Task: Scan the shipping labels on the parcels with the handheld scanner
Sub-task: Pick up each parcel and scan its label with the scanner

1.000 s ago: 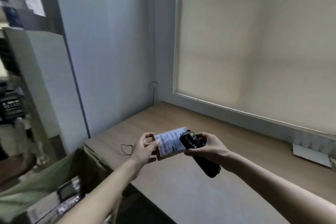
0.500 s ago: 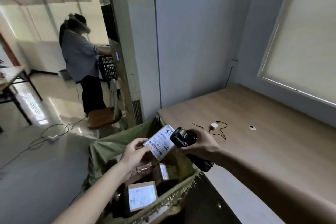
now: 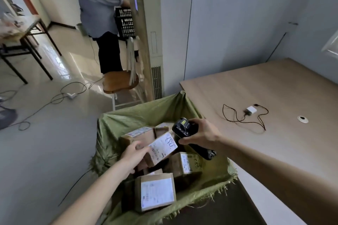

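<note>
Left hand (image 3: pixel 134 157) grips a small cardboard parcel (image 3: pixel 161 149) by its left end, white shipping label (image 3: pixel 163 145) facing up, held over the open green woven sack (image 3: pixel 144 113) that stands on the floor against the desk's left edge. Right hand (image 3: pixel 200 134) is wrapped around a black handheld scanner (image 3: pixel 184 129), its head just beside the parcel's upper right corner; whether they touch cannot be told. Scanner handle sticks out below the right hand toward the sack's right rim. Inside the sack: several more labelled cardboard parcels, one large box (image 3: pixel 155 192) near the front rim, label up, another box (image 3: pixel 184 165) right of centre, two more boxes (image 3: pixel 140 134) toward the back. On the desk (image 3: pixel 274 151), near its left edge, a white charger (image 3: pixel 251 110) with a black cable (image 3: pixel 236 118) looped around it. Another person (image 3: pixel 98 5) stands in the background by a black crate (image 3: pixel 125 22); wooden stool (image 3: pixel 118 82) behind the sack.
</note>
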The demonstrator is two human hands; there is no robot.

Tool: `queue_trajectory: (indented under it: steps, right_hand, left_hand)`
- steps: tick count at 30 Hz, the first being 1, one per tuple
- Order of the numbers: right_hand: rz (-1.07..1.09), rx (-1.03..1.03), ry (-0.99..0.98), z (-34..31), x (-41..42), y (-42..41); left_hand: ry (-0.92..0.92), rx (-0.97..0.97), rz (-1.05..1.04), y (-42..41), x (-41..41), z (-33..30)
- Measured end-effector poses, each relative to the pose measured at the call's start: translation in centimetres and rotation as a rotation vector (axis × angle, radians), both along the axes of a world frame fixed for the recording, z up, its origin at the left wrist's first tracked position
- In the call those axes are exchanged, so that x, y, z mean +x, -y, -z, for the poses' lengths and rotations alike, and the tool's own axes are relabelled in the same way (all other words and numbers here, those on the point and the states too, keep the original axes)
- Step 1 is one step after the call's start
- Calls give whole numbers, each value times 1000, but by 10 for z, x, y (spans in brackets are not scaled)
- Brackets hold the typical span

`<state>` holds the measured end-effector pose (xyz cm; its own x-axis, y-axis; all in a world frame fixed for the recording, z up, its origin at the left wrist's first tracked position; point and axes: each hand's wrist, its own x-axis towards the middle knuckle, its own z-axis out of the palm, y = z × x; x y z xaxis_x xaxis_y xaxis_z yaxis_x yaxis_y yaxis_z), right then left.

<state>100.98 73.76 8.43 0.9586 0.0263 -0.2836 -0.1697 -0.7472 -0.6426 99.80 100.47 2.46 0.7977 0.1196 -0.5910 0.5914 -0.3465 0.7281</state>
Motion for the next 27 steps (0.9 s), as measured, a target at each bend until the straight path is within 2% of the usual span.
queue_trajectory:
  steps: [4, 8, 12, 17, 22, 27]
  right_hand:
    - [-20, -3, -37, 13, 9, -9]
    - [16, 44, -49, 13, 9, -13]
    - [101, 75, -25, -8, -6, -3]
    - [257, 77, 13, -57, -44, 38]
    - [493, 8, 54, -114, -131, 104]
    - [753, -128, 88, -175, -264, 175]
  left_hand:
    - [-8, 55, 30, -12, 13, 31]
    - [60, 50, 57, -20, 27, 32]
    - [201, 49, 202, -9, 37, -4]
    - [345, -89, 441, 39, 44, -70]
    - [402, -189, 681, 118, 27, -137]
    - [491, -273, 900, 236, -39, -196]
